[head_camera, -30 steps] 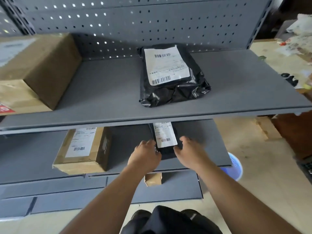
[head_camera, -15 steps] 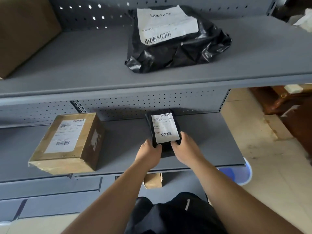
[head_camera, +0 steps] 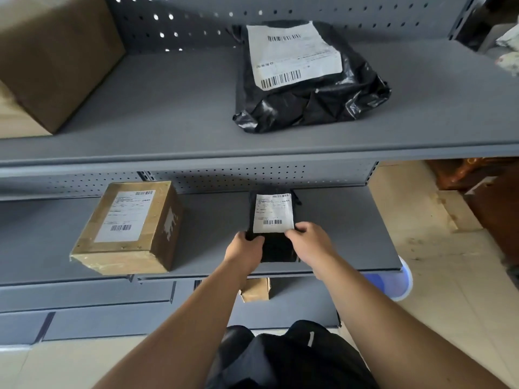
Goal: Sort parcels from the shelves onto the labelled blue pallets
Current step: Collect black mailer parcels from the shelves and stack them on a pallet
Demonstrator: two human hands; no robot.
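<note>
Item: small black parcel [head_camera: 276, 248], soft wrap, with a white barcode label [head_camera: 273, 213] face up.

Position: near the front edge of the middle shelf [head_camera: 342, 228], between the two hands, its near end held at both sides. Whether it rests on the shelf or is slightly raised cannot be told from this angle.

Grip, left: left hand [head_camera: 245, 249] curled round the parcel's near left edge, thumb on top, fingers hidden beneath.

Grip, right: right hand [head_camera: 309, 242] closed on the near right edge, with thumb and forefinger pinching at the label's lower right corner.

Same shelf: cardboard box [head_camera: 126, 228], taped and labelled on top, standing to the left and well apart from the parcel.

Upper shelf [head_camera: 174, 108]: large black poly bag [head_camera: 309, 105], crumpled, label up, right of centre; brown carton [head_camera: 53, 60] at the far left, partly out of view.

Lower shelf [head_camera: 297, 307]: small cardboard box [head_camera: 255, 289], mostly hidden behind the left forearm.

Fittings: grey metal shelving with a perforated back panel [head_camera: 252, 175].

Room: pale tiled floor [head_camera: 449, 290] to the right; a blue round object [head_camera: 396, 282] on it beside the shelving, partly hidden. The person's dark clothing [head_camera: 295, 357] is at the bottom centre.
</note>
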